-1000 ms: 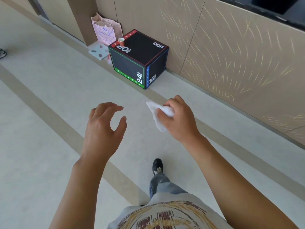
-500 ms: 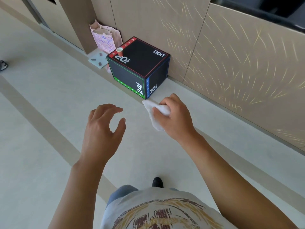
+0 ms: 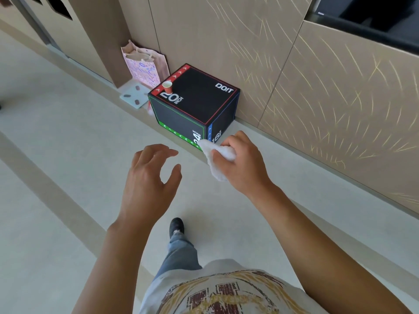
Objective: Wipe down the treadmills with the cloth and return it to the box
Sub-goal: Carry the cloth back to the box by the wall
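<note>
head view: right hand (image 3: 243, 164) grips a white cloth (image 3: 216, 158), fingers curled round its bunched top, loose end hanging below the fist. cloth is in the air, in front of the near bottom corner of the box (image 3: 195, 103) as the camera sees it; can't tell if it touches the box.

left hand (image 3: 148, 177) holds nothing, fingers spread and loosely curved, thumb out, palm down over the floor (image 3: 68, 155). the two hands are near each other, apart, no contact.

box is a black cube with coloured edge bands: red along the top left edge, green along the front bottom, blue on the near vertical corner. printed "20 inch" on top, "24 inch" on the front face, "16" on the right face, "do!t" at the top's far right. it sits on the floor with its back against the beige wall panels (image 3: 317, 87).

small orange paper cup (image 3: 167, 86) stands upright on the box top, at the left corner on the red band.

pink patterned paper bag (image 3: 145, 66) stands behind the box's left side, against the wall. a pale flat sheet (image 3: 135, 97) lies on the floor just left of the box, below the bag.

lower frame: printed light t-shirt (image 3: 226, 291), blue jeans leg (image 3: 179, 252), one black shoe (image 3: 176, 225) forward on the floor.
</note>
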`<state>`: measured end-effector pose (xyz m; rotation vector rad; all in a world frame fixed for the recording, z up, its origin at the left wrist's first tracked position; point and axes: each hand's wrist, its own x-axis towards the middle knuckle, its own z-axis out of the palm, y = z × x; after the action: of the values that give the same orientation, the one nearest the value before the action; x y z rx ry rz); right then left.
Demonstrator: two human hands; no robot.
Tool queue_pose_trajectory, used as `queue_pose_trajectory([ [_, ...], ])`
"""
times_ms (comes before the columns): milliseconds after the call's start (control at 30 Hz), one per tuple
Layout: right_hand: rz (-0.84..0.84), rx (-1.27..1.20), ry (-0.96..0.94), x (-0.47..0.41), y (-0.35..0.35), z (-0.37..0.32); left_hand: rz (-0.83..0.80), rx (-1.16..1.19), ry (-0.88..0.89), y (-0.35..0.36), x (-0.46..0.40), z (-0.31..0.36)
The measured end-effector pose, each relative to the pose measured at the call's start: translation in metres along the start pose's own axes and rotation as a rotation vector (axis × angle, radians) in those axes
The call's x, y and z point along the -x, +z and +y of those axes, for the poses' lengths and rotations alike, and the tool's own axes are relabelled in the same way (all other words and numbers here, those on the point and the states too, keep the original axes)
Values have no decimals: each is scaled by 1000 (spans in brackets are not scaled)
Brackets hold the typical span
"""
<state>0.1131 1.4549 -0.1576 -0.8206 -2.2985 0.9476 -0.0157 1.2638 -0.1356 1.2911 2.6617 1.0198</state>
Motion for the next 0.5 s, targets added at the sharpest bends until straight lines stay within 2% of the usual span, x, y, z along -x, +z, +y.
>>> queue_pose_trajectory([
  [200, 18, 15, 37, -85, 64, -30, 7, 10, 48, -29, -104, -69],
  [500, 54, 91, 87, -185, 124, -70, -29, 59, 95, -57, -216, -142],
])
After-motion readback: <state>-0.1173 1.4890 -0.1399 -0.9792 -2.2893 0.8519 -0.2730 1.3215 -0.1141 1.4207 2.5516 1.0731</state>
